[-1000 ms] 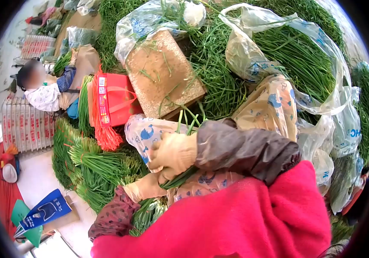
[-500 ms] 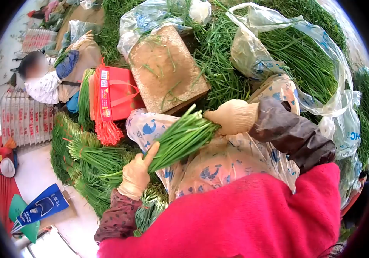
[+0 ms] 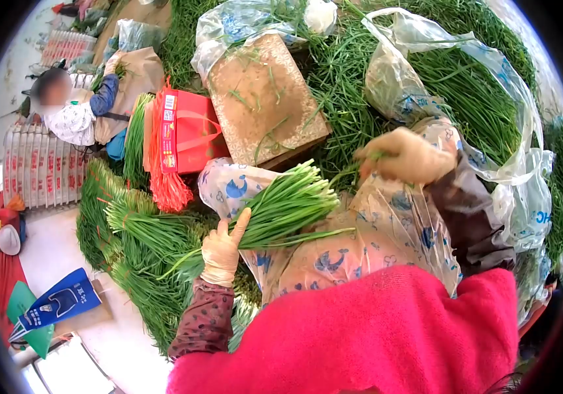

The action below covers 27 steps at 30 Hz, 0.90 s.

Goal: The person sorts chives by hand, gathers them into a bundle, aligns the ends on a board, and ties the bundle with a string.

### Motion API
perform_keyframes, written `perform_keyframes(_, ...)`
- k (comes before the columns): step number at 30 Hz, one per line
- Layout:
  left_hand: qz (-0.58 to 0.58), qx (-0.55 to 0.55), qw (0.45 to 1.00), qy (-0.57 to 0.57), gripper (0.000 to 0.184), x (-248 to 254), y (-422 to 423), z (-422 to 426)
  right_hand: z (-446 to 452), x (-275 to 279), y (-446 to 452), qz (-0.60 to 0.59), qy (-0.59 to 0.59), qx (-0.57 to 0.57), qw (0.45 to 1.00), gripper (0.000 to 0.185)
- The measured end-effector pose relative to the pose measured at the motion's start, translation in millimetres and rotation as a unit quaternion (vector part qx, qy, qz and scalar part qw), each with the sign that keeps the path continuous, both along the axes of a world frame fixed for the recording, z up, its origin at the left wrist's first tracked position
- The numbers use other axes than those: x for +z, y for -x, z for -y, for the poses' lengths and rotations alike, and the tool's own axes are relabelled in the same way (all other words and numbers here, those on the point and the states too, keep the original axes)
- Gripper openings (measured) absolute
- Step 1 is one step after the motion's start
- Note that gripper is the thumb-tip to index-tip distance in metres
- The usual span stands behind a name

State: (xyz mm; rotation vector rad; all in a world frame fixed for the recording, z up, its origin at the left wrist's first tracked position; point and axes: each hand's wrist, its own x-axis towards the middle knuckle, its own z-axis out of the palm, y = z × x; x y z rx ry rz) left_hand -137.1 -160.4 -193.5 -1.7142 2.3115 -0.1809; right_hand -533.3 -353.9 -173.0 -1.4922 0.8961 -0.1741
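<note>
– Since the earlier frame, the right hand [image 3: 407, 157] has moved off the pale ends of the bunch of green stems [image 3: 288, 205] and now stands well apart from it. Confirm the state of both hands.

– Left hand [image 3: 220, 255]: gloved, clamped on the bunch, index finger extended over the stems. Right hand: gloved, fingers curled, outline blurred. Whether it grips anything cannot be told; some green shows at its fingers, and loose stems [image 3: 344, 177] lie just beside it.

– State the position of the bunch.

– It lies at a slant above the patterned plastic sheet [image 3: 386, 240] over the person's lap, pale ends toward the upper right of the view. One stem projects from its lower edge.

– List the surrounding items.

– Tied bundles [image 3: 153, 226]: piled to the left of the left hand. Red bag [image 3: 193, 134]: beyond the bunch, with red strips [image 3: 170, 194] hanging at its side. Brown block [image 3: 265, 98]: beside the red bag, cut bits scattered on its top. Clear plastic bag [image 3: 389, 98]: open, beyond the right hand, filled with green stems. Co-worker [image 3: 74, 125]: at the upper left.
</note>
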Motion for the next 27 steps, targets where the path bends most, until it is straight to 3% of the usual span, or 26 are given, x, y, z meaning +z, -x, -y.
perform_keyframes(1, 0.031, 0.007, 0.999, -0.021, 0.087, 0.1, -2.2, -0.9, 7.7, -3.4, 7.8, -0.028, -0.061, -0.068, 0.995, 0.029)
perform_keyframes(3, 0.032, 0.005, 0.999, -0.012, 0.087, -2.4, -7.0, -4.3, 27.1, -11.4, 15.4, -0.167, 0.002, -0.105, 0.980, 0.031)
perform_keyframes(4, 0.033, 0.000, 0.999, -0.003, 0.086, -3.0, -9.1, -4.8, 27.4, -19.2, 14.6, -0.254, 0.150, -0.058, 0.954, 0.038)
perform_keyframes(5, 0.032, -0.002, 0.999, -0.004, 0.086, -4.0, -10.0, -5.0, 22.4, -30.0, 5.8, -0.254, 0.149, -0.059, 0.954, 0.038)
perform_keyframes(7, 0.036, -0.020, 0.999, 0.002, 0.086, -3.6, -7.1, -0.6, 13.3, -41.9, -26.4, -0.317, 0.425, -0.020, 0.848, 0.043)
perform_keyframes(9, 0.043, -0.030, 0.999, 0.001, 0.085, -4.0, -5.3, 3.3, 19.3, -16.3, -74.2, -0.306, 0.292, 0.146, 0.894, 0.046)
perform_keyframes(11, 0.052, -0.040, 0.998, -0.004, 0.085, -1.8, -3.9, 6.6, 10.0, -39.7, -104.6, -0.138, 0.346, 0.184, 0.910, 0.045)
perform_keyframes(13, 0.041, -0.047, 0.998, 0.000, 0.083, 2.8, -1.6, 9.5, 6.8, -55.5, -135.3, -0.083, 0.398, 0.200, 0.891, 0.044)
perform_keyframes(16, 0.044, -0.061, 0.997, 0.001, 0.081, 3.1, -4.1, 10.1, 11.0, -58.0, -161.3, -0.063, 0.280, 0.253, 0.924, 0.027)
perform_keyframes(20, 0.026, -0.066, 0.997, 0.019, 0.078, -4.6, -10.6, 7.4, 13.1, -73.1, -165.8, -0.026, 0.316, 0.242, 0.917, 0.021)
perform_keyframes(22, 0.010, -0.051, 0.999, 0.004, 0.080, -7.4, -6.8, 11.0, 22.1, -50.1, -156.2, -0.074, 0.362, 0.220, 0.903, 0.017)
perform_keyframes(23, 0.004, -0.028, 1.000, -0.009, 0.082, -4.8, -7.2, 10.5, 32.9, -49.8, -155.2, -0.163, 0.360, 0.215, 0.893, 0.016)
perform_keyframes(26, 0.063, -0.033, 0.997, -0.003, 0.073, 5.1, 0.1, 20.2, 65.1, -104.4, -107.6, -0.121, 0.461, -0.039, 0.878, 0.019)
perform_keyframes(27, 0.091, -0.029, 0.995, 0.000, 0.073, 11.7, 6.5, 23.7, 74.8, -101.3, -93.5, -0.239, 0.379, -0.023, 0.894, 0.021)
